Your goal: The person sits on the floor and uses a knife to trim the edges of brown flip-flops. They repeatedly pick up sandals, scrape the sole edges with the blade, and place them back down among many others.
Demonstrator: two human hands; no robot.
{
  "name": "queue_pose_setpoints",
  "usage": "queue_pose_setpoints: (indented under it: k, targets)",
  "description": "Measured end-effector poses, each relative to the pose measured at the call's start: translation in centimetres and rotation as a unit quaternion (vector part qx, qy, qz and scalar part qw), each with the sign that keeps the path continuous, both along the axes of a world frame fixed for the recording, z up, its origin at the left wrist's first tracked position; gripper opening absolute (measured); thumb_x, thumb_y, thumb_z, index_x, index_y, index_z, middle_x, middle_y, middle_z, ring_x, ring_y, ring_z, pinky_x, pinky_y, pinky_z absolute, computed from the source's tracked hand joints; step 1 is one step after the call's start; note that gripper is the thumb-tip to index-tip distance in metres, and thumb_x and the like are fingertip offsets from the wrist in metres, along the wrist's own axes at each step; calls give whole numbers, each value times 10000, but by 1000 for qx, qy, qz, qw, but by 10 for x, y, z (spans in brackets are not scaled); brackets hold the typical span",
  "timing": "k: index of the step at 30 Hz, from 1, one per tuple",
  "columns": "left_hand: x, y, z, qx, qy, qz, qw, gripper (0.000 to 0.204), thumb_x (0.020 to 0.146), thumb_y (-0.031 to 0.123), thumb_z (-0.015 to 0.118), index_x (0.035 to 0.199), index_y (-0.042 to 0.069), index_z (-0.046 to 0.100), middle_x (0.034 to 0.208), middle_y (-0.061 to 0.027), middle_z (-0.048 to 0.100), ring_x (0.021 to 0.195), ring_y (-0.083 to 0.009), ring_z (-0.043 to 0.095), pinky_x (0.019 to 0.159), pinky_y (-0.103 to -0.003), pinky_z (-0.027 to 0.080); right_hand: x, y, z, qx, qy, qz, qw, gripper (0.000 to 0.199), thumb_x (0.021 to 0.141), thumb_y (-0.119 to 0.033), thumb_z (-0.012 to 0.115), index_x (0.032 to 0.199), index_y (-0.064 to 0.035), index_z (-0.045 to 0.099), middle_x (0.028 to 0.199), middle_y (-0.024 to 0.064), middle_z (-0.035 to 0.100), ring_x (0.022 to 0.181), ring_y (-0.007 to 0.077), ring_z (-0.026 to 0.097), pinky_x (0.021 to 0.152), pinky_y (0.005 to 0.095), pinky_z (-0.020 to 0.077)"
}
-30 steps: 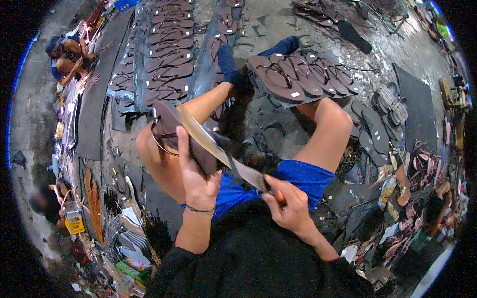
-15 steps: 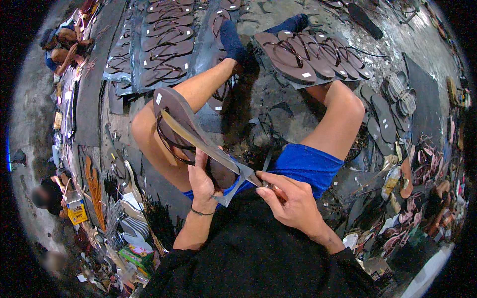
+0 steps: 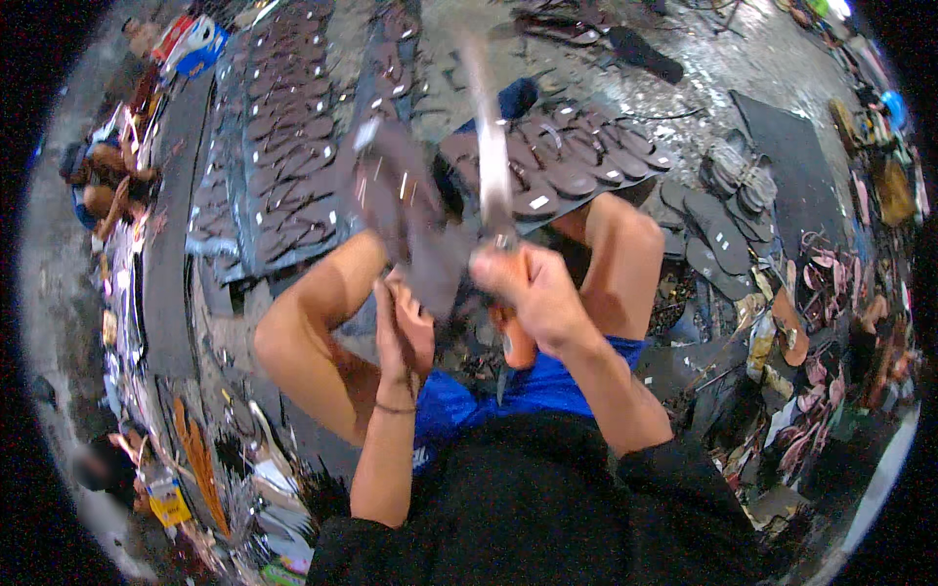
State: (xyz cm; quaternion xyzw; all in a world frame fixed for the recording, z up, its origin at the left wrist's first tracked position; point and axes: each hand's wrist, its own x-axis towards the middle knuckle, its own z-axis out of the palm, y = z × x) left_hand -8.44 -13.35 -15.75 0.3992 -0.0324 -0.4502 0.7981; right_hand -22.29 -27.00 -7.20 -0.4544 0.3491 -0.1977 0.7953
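My left hand (image 3: pixel 403 327) grips the heel end of a dark brown flip-flop (image 3: pixel 415 230), which stands tilted upward and is smeared by motion. In my right hand (image 3: pixel 542 298) is a tool with an orange handle (image 3: pixel 518 342) and a long metal blade (image 3: pixel 492 161). The blade points away from me, beside the flip-flop, and its far end is blurred. My fingers wrap round the handle and hide part of it, so its exact kind is not clear. Finished-looking flip-flops (image 3: pixel 562 161) lie in a row on a dark sheet beyond my right knee.
Long rows of brown flip-flops (image 3: pixel 293 146) cover the floor at the far left. To the right lie dark soles (image 3: pixel 718 234), a black sheet (image 3: pixel 782 146) and pinkish scraps (image 3: pixel 821 361). Another person (image 3: pixel 103 181) sits at the left edge. A yellow box (image 3: pixel 168 503) stands at lower left.
My right hand has moved up and away from the flip-flop's heel end, and the orange-handled tool now shows. The flip-flop has swung more upright. The view has shifted, revealing more of the far floor.
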Motion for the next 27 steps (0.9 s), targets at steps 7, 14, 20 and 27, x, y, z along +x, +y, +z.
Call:
queue_pose_setpoints:
  k: [7, 14, 20, 27]
  targets:
    - [-59, -163, -3, 65, 148, -136, 977, 251, 846, 220, 715, 986, 35, 619, 942, -73, 644, 834, -203, 640, 664, -356, 531, -17, -51, 8, -107, -47, -203, 972, 277, 934, -173, 592, 1130, -14, 476, 840, 28, 575, 596, 72, 529, 472, 221, 446]
    - [10, -143, 11, 97, 121, -78, 985, 67, 863, 89, 609, 912, 48, 630, 892, -73, 646, 926, -220, 611, 859, -476, 551, -78, 17, -40, -116, 108, -143, 977, 380, 925, -110, 569, 1268, -16, 432, 863, 53, 614, 657, 102, 590, 562, 252, 498]
    - [65, -118, 12, 194, 6, -83, 977, 229, 897, 268, 641, 1029, 81, 622, 1000, -42, 653, 926, -186, 618, 753, -341, 547, -55, 51, -55, -218, 189, -15, 957, 412, 940, -219, 529, 1277, -14, 411, 828, 185, 637, 719, 342, 645, 691, 423, 501]
    - [52, -115, 15, 207, -28, -73, 975, 209, 900, 256, 638, 1031, 93, 624, 1009, -12, 647, 935, -143, 612, 746, -328, 547, -42, 41, -73, -238, 217, 33, 946, 312, 942, -250, 516, 1114, -3, 436, 736, 224, 614, 701, 443, 611, 615, 499, 470]
